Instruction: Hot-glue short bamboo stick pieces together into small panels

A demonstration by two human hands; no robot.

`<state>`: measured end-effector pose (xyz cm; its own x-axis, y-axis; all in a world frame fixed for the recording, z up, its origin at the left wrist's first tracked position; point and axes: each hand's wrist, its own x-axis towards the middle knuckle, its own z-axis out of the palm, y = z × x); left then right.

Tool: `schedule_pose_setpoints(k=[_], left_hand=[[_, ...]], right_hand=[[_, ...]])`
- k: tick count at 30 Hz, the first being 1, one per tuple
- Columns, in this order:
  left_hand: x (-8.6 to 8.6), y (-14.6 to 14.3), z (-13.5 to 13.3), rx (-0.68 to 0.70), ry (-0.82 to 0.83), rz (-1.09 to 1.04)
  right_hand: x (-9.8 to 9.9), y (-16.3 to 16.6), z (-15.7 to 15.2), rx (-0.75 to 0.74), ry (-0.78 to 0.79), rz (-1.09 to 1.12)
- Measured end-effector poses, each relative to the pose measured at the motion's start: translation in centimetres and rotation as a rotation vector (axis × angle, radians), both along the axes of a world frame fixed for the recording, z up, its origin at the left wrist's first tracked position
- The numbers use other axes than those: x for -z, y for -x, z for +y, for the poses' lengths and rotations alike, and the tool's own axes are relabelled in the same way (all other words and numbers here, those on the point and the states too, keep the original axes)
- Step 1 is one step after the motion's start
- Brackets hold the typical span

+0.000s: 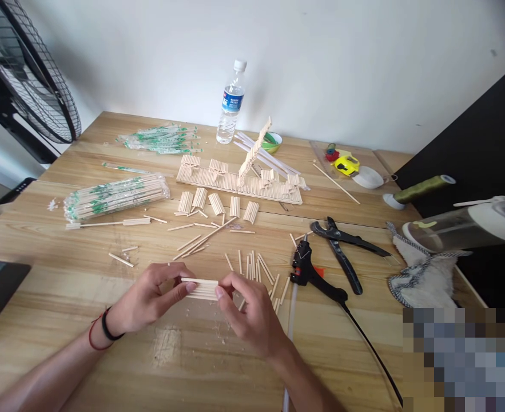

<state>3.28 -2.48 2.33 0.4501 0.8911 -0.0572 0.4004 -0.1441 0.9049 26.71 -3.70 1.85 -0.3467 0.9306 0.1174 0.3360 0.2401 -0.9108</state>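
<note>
Between my two hands is a small panel of wooden sticks (204, 289) lying side by side. My left hand (155, 294) pinches its left end, and my right hand (250, 312) grips the right end with thumb and fingers. Loose cut sticks (252, 268) lie on the table just beyond my right hand. Farther off, several small stick panels (215, 203) stand in a row before a long stick-built model (230, 182) with an upright slanted piece (256, 150). A black glue gun (306, 266) rests right of my right hand.
Black cutters (340, 246) lie behind the glue gun, whose cord runs toward the front. Bundles of wrapped sticks (117, 196) sit at left. A water bottle (231, 106) stands at the back. At right are a cloth (424, 274), a clear jug (453, 226) and a thread spool (424, 190).
</note>
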Motion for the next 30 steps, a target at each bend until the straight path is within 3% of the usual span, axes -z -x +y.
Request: schedule_pose_setpoints(k=[18,26,30], left_hand=[[0.1,0.2,0.3,-0.075,-0.011,-0.054],[0.8,0.3,0.1,-0.035,-0.014,-0.110],[1.4,0.4,-0.1,-0.054,0.030,-0.190]], right_hand=[[0.0,0.0,0.1,0.000,0.084,0.030],[0.8,-0.6,0.4,-0.135,0.352,0.352],[0.9,-0.3,0.4,-0.209,0.341,0.425]])
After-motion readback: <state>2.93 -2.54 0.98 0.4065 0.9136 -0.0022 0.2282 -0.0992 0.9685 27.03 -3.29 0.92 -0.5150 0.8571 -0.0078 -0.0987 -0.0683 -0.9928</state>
